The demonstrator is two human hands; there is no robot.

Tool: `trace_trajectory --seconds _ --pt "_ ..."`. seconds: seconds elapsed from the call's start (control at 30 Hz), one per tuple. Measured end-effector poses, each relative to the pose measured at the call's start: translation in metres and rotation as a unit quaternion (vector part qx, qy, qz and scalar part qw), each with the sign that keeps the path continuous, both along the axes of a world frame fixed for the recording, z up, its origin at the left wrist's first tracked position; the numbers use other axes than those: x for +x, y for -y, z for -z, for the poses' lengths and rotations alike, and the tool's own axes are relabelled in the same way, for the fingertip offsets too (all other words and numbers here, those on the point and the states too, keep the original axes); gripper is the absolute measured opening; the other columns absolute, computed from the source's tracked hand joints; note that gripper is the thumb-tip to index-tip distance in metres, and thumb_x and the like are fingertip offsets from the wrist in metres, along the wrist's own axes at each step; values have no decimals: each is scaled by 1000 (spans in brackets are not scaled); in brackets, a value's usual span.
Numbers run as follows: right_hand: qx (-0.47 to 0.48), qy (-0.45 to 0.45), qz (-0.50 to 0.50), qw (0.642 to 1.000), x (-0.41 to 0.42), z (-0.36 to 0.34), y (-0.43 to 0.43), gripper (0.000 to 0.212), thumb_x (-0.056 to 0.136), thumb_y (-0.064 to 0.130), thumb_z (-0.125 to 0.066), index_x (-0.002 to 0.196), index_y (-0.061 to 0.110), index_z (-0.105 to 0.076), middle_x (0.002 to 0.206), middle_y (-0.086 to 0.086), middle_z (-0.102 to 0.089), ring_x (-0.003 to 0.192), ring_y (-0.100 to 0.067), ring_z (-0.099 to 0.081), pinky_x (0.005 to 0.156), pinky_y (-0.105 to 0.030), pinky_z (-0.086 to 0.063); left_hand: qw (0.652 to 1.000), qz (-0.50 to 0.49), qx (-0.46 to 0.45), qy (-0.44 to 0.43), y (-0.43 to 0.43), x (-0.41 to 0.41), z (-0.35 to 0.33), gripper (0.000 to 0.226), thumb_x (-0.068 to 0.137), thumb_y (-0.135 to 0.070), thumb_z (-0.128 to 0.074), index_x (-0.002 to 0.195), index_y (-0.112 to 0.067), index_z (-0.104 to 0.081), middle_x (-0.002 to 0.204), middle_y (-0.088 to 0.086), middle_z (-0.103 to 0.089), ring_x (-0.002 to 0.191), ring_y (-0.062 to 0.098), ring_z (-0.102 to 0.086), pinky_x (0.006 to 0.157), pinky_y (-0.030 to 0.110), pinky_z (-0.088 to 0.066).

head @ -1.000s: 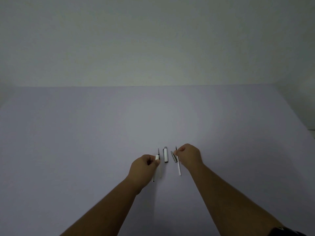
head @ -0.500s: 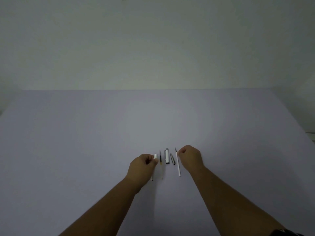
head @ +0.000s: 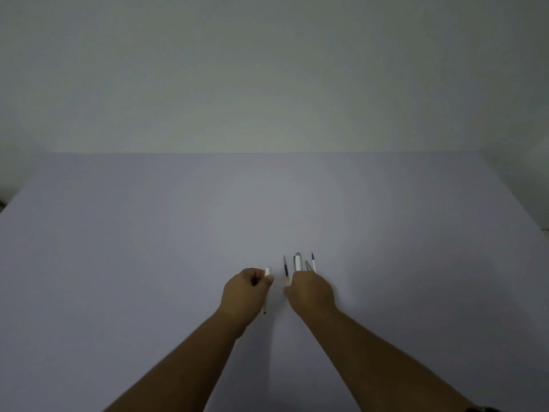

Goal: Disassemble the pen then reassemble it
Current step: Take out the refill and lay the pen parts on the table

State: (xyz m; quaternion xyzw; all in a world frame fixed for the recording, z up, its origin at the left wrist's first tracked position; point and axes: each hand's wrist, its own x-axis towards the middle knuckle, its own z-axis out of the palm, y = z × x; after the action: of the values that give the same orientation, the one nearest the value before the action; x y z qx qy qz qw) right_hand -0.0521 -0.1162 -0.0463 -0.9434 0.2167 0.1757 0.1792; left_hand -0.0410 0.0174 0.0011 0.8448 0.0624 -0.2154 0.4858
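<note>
White plastic pen barrel [head: 266,288] sits pinched in the left hand [head: 245,289], near-left of the loose parts; light, stiff and slick, best gripped mid-length. Right hand [head: 310,292] hovers over the refill [head: 286,270], cap [head: 298,261] and thin tube [head: 313,263] on the table [head: 148,248]; its fingers curl under, grip untellable.

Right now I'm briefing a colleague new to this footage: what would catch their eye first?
The two bare hands low in the centre: the left hand grips a white pen barrel, the right hand reaches over loose parts. Just beyond it lie a dark-tipped refill, a white cap and a second thin refill on the otherwise bare lavender table.
</note>
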Motion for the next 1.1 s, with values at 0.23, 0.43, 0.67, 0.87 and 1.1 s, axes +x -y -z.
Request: trace_trajectory --seconds 0.23,0.43,0.67,0.87,1.1 --pt "19 15 12 1000 -6 -1 1 24 86 24 -53 99 6 -64 102 -11 -68 92 -28 -66 69 -29 -48 1000 -5 1 -8 -6 -4 1 16 91 -33 -55 94 -19 -63 87 0 -67 77 13 -61 60 20 -47" --pt "46 33 -4 998 -14 -2 2 23 82 24 -54 92 5 -64 95 -13 -68 86 -29 -66 61 -26 -42 1000 3 16 8 -6 -4 -2 17 90 -33 -56 93 -18 -64 79 -5 -63 70 7 -56 55 18 -40" --pt "299 141 117 936 0 -33 9 20 78 13 -58 97 14 -63 88 -7 -64 79 -22 -63 72 -31 -52 1000 8 26 14 -6 -6 -4 16 90 -33 -56 91 -18 -62 82 0 -63 71 11 -55 57 19 -41" --pt "485 190 186 833 9 -68 20 11 75 12 -63 82 20 -66 77 -7 -70 59 -14 -61 58 -29 -51 997 45 42 49 -1 -6 -10 16 89 -32 -56 87 -18 -62 75 -3 -59 65 10 -51 53 18 -39" --pt "463 187 120 858 4 -81 22 12 72 12 -67 76 23 -69 77 -1 -70 69 -14 -60 63 -31 -48 993 57 40 92 9 -8 -17 11 89 -31 -57 84 -21 -60 72 -6 -57 62 8 -49 60 23 -43"
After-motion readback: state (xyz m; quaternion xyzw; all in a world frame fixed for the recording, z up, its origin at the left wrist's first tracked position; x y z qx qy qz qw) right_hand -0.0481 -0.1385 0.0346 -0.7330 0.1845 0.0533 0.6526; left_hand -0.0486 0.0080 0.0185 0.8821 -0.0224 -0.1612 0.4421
